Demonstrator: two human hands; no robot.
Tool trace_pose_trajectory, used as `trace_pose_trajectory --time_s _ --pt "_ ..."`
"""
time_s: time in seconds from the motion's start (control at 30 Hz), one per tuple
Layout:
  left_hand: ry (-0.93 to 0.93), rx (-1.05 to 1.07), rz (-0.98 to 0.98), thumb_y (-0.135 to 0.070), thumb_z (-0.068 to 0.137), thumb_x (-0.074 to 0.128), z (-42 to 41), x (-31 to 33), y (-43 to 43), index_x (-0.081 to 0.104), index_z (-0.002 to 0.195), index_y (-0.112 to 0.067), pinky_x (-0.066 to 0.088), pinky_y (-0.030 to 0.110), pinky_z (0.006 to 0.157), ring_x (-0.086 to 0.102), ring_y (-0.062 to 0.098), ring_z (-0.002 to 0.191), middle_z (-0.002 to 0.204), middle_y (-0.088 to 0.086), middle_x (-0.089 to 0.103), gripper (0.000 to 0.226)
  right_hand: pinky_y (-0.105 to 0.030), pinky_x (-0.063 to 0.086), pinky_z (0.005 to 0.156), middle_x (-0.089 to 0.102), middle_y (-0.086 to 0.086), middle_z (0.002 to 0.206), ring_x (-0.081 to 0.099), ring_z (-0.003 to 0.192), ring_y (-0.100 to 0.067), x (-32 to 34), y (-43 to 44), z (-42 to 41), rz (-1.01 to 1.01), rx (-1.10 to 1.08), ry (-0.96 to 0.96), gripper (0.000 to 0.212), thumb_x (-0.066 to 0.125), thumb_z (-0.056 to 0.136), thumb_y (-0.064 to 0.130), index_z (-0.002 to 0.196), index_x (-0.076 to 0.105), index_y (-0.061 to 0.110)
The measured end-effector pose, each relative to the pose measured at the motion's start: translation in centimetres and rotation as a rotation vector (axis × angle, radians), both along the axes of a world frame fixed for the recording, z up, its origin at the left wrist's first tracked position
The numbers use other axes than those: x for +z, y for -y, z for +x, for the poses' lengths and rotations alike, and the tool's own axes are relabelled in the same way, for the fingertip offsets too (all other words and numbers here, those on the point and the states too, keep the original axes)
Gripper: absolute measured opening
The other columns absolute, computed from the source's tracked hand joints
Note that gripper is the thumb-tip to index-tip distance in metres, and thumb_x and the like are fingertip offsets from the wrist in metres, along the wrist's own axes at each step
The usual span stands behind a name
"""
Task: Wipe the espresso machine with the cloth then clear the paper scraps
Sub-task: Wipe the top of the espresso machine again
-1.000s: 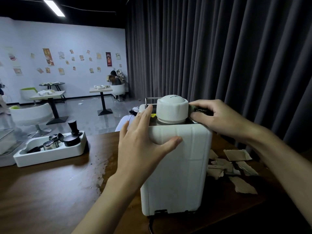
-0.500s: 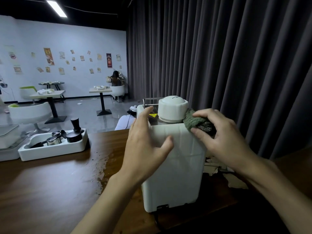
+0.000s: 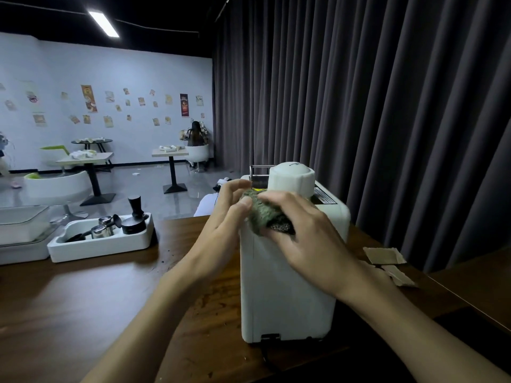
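Observation:
A white espresso machine [image 3: 282, 288] stands on the wooden table [image 3: 83, 305] with its back towards me, a round white cap [image 3: 291, 176] on its top. My right hand [image 3: 301, 236] grips a bunched grey-green cloth [image 3: 261, 211] against the machine's upper left corner. My left hand [image 3: 225, 217] is beside it at the machine's left edge, its thumb and fingertips touching the cloth. Torn brown paper scraps [image 3: 385, 257] lie on the table to the right of the machine, partly hidden behind my right forearm.
A white tray [image 3: 102, 244] with a black tamper [image 3: 135, 214] and metal cups sits on the table at the left. A clear-lidded box [image 3: 22, 233] is at the far left edge. A dark curtain [image 3: 387, 106] hangs close behind the machine. A black cord trails from the machine's base.
My right hand has carried the cloth from the right side of the cap across to the machine's upper left corner. My left hand has lifted off the panel and now meets the cloth.

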State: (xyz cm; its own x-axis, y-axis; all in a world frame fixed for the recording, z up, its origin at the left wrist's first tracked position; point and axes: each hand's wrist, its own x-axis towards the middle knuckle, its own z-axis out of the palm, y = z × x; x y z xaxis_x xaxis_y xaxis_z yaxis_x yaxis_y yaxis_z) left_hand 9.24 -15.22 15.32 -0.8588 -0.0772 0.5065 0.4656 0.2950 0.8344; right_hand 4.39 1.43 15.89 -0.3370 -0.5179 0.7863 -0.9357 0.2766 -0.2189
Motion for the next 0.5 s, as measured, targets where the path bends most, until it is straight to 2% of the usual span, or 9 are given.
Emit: trace_pose_trajectory --time_s 0.07,0.17,0.27,0.33,0.43,0.5 --pt "-0.005 -0.025 -0.027 -0.054 0.085 0.054 0.7 0.0 0.7 0.044 0.133 -0.042 0.048 0.029 0.102 0.053 0.000 0.127 0.136 -0.017 0.055 0.051 -0.031 0.049 0.094 0.061 0.002 0.120 0.058 0.112 -0.010 0.0 0.3 -0.1 -0.178 0.025 0.133 0.041 0.076 0.083 0.022 0.117 0.054 0.013" --pt "-0.020 -0.046 -0.115 -0.056 0.084 0.063 1.1 0.3 1.1 0.045 0.139 -0.042 0.047 0.044 0.108 0.049 0.011 0.136 0.141 -0.014 0.055 0.059 -0.032 0.051 0.089 0.053 0.001 0.114 0.057 0.108 -0.015 -0.3 0.7 -0.8 -0.332 -0.004 0.082 0.038 0.081 0.078 0.023 0.104 0.057 0.011" --pt "-0.102 -0.018 -0.133 -0.050 0.085 0.067 0.9 0.8 0.8 0.049 0.143 -0.030 0.047 0.046 0.108 0.053 0.011 0.132 0.137 -0.010 0.060 0.064 -0.020 0.047 0.085 0.053 0.001 0.106 0.057 0.100 -0.014 0.0 1.3 -0.9 -0.346 0.004 0.078 0.031 0.080 0.078 0.022 0.100 0.063 0.009" --pt "-0.174 0.008 -0.104 -0.043 0.085 0.069 0.7 1.1 0.6 0.054 0.140 -0.021 0.052 0.045 0.102 0.061 0.016 0.124 0.128 -0.004 0.066 0.062 -0.014 0.044 0.085 0.055 0.004 0.105 0.058 0.100 -0.009 0.4 1.5 -0.7 -0.312 0.035 0.109 0.029 0.079 0.080 0.017 0.105 0.066 0.010" --pt "-0.264 0.107 -0.072 -0.026 0.086 0.072 0.1 1.3 0.6 0.059 0.133 -0.015 0.057 0.039 0.096 0.067 0.016 0.114 0.121 0.001 0.069 0.050 -0.013 0.039 0.096 0.058 0.003 0.115 0.055 0.112 -0.006 0.9 0.8 -0.5 -0.188 0.057 0.106 0.035 0.071 0.087 0.008 0.121 0.065 0.009" --pt "-0.276 0.187 -0.050 -0.014 0.087 0.073 -0.7 1.6 1.3 0.055 0.131 -0.021 0.058 0.035 0.094 0.068 0.014 0.112 0.123 0.005 0.066 0.048 -0.018 0.039 0.101 0.060 0.004 0.120 0.054 0.117 -0.007 1.0 -0.3 -1.0 -0.173 -0.022 0.016 0.037 0.065 0.088 0.009 0.125 0.064 0.012"
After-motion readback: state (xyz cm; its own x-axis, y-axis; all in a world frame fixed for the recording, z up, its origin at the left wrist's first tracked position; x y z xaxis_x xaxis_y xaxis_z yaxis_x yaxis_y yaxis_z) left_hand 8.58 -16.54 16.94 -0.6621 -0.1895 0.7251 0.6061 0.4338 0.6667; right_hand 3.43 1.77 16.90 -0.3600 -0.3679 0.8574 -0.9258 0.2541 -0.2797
